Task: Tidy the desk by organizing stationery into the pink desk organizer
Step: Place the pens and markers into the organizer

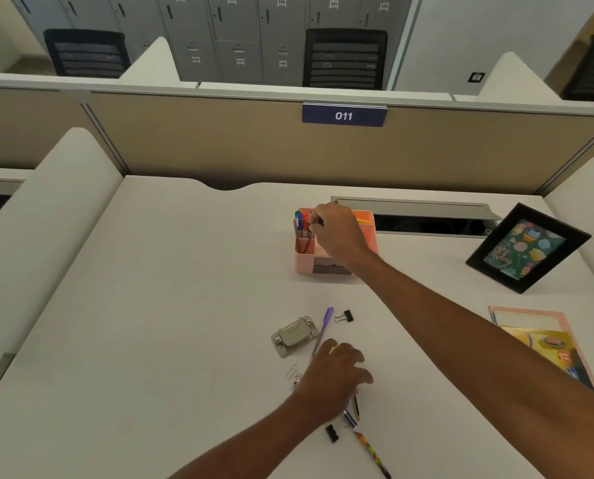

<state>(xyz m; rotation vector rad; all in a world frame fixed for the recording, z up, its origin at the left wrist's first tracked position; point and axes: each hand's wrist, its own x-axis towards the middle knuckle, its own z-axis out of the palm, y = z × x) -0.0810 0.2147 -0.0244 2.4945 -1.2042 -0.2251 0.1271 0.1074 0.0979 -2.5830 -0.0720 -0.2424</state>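
The pink desk organizer [304, 262] stands at the desk's middle, with several pens [299, 221] upright in its left cup. My right hand [337, 233] hovers over the organizer and pinches a thin dark pencil that reaches down into that cup. My left hand [333, 378] lies nearer me, fingers spread over loose pens and pencils [368, 447] on the desk; what it covers is hidden. A purple pen [322, 330], a grey stapler [294, 335], two black binder clips [345, 316] [332, 433] and paper clips [291, 371] lie around it.
A black picture frame [527, 247] leans at the right, and a pink notebook [544, 344] lies at the right edge. Behind the organizer is an open cable trough [427, 223], with the beige divider wall [219, 146] beyond it.
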